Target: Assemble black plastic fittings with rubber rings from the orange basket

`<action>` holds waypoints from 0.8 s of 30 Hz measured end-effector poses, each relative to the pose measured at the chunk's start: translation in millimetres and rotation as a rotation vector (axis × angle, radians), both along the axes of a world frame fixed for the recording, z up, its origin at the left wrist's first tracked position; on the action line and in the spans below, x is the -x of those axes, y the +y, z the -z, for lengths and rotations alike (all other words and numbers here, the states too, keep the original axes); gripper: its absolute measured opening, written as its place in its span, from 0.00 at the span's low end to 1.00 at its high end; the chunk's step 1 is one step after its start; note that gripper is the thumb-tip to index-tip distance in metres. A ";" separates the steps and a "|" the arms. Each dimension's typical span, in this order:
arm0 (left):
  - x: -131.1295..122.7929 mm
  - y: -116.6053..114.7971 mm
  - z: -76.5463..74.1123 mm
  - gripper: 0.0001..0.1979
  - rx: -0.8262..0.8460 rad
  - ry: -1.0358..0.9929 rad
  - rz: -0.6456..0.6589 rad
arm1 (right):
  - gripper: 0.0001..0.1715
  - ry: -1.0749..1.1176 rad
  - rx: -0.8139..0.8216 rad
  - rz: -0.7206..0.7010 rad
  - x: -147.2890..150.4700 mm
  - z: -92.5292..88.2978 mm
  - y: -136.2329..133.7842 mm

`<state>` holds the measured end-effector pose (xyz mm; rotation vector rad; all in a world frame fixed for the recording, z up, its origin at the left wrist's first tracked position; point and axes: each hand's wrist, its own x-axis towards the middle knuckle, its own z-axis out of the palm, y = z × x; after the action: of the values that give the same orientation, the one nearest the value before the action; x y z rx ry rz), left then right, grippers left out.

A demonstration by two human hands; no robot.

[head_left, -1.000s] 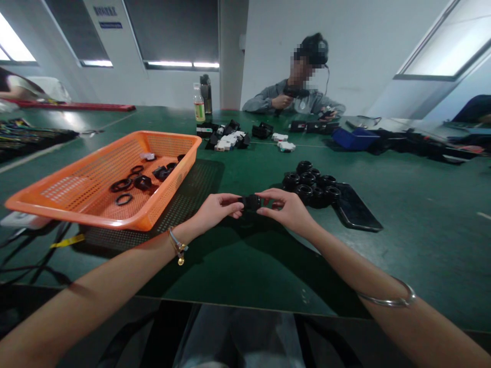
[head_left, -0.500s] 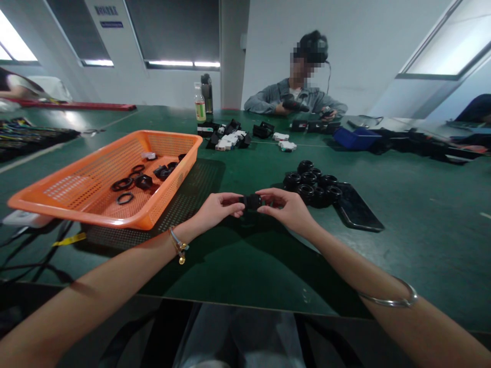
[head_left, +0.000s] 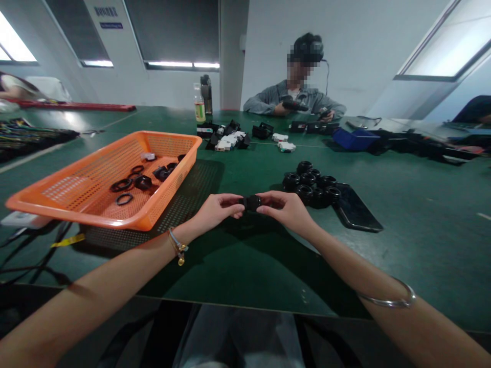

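Observation:
Between my two hands is a small black plastic fitting [head_left: 252, 203], roughly cylindrical, held just above the green table. My left hand [head_left: 223, 208] pinches its left end with thumb and fingers. The thumb and fingers of my right hand [head_left: 283, 207] close on its right end. Fingertips hide parts of it, and its fine detail is too dark to make out. Right behind my right hand sits a heap of similar round black fittings [head_left: 307, 191]. An orange basket [head_left: 153, 217] to the left holds several black rings [head_left: 125, 198] and black fittings [head_left: 143, 182].
A black phone [head_left: 358, 209] lies against the heap. Farther back are white and black small parts [head_left: 228, 140], two bottles [head_left: 199, 105] and a blue bin [head_left: 355, 138]. Cables [head_left: 42, 255] run under the basket's left side. Across the table a person [head_left: 297, 97] handles dark objects.
Both hands keep their grip on the black fitting, almost in the same place. The whole view has shifted very slightly.

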<state>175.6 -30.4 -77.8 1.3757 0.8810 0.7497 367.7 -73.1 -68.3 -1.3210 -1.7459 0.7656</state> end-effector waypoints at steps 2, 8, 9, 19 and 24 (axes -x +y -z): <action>0.2 0.2 0.1 0.13 0.006 0.002 0.007 | 0.20 -0.008 0.008 -0.020 -0.6 -0.6 -0.2; 1.0 2.0 2.9 0.09 0.048 -0.021 0.046 | 0.17 -0.059 0.003 -0.027 -1.0 -2.6 -0.1; 0.9 2.2 3.3 0.09 0.050 -0.025 0.049 | 0.16 -0.056 0.003 -0.019 -0.7 -2.2 0.1; -1.0 0.4 1.8 0.10 0.073 -0.049 0.044 | 0.19 0.082 -0.040 0.011 -0.3 3.4 0.6; -0.3 -1.1 0.5 0.13 0.041 -0.046 0.035 | 0.18 0.070 -0.024 0.019 -1.0 2.0 0.1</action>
<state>175.8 -31.5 -78.3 1.3300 0.8297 0.7300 368.7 -73.1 -70.2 -1.2781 -1.6808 0.7691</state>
